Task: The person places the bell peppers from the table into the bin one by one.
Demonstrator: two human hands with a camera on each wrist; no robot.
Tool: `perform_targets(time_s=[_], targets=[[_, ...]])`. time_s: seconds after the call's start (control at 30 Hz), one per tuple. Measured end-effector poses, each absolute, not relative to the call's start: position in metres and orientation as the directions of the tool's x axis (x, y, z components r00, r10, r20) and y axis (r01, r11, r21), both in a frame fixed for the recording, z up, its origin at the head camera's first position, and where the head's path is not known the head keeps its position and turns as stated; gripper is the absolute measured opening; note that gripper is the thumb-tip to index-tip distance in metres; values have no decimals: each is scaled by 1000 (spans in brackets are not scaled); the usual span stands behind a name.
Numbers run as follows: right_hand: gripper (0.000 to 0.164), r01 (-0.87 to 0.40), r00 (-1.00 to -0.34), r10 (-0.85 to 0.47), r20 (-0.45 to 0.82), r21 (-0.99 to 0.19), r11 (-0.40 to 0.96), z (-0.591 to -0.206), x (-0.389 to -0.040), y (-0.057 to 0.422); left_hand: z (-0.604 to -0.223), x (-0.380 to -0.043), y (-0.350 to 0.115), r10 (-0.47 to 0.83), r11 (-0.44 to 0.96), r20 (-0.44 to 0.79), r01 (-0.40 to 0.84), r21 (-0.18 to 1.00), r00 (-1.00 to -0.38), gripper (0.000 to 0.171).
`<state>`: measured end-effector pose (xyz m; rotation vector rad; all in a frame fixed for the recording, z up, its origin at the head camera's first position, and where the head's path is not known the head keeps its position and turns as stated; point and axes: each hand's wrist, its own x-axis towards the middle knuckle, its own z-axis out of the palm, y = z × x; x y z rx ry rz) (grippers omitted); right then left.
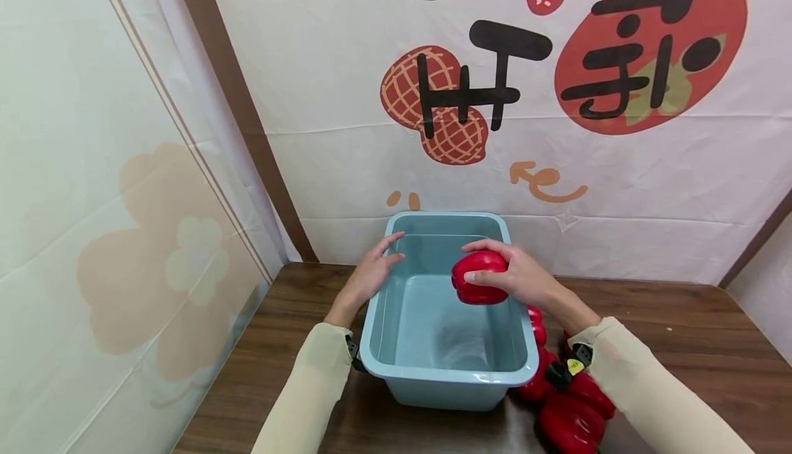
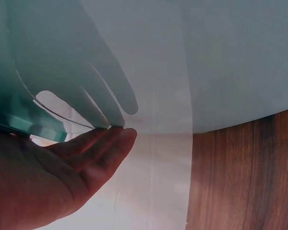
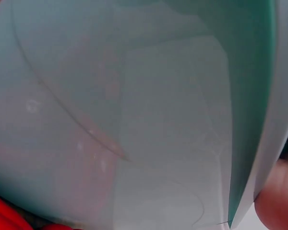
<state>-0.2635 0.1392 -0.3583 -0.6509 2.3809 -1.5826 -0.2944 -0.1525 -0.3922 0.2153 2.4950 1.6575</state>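
A light blue plastic basin stands on the wooden table. At its left rim is my left hand, with the index finger and thumb reaching over the edge in the head view. In the left wrist view, straight fingers lie against the basin's outer wall. My right hand grips a red bell pepper between thumb and fingers, above the basin's right side. Most of that hand is out of the right wrist view, which shows the basin wall and a bit of skin at the right edge.
Several red bell peppers lie on the table along the basin's right side, partly under the right forearm. A printed white cloth hangs close behind the table, and another cloth hangs on the left.
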Motion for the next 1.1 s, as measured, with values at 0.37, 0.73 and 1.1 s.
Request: perform_targets(time_s=[0.37, 0.73, 1.1], targets=[[67, -241, -881, -471, 52, -905, 350, -356, -264, 139, -390, -295, -152, 193, 390, -47, 33, 920, -980, 51], [69, -272, -870, -490, 56, -883, 382, -358, -266, 138, -390, -296, -152, 187, 404, -49, 32, 914, -981, 53], [69, -305, -856, -513, 66, -866, 397, -359, -265, 136, -391, -295, -153, 190, 407, -48, 34, 913, -981, 52]])
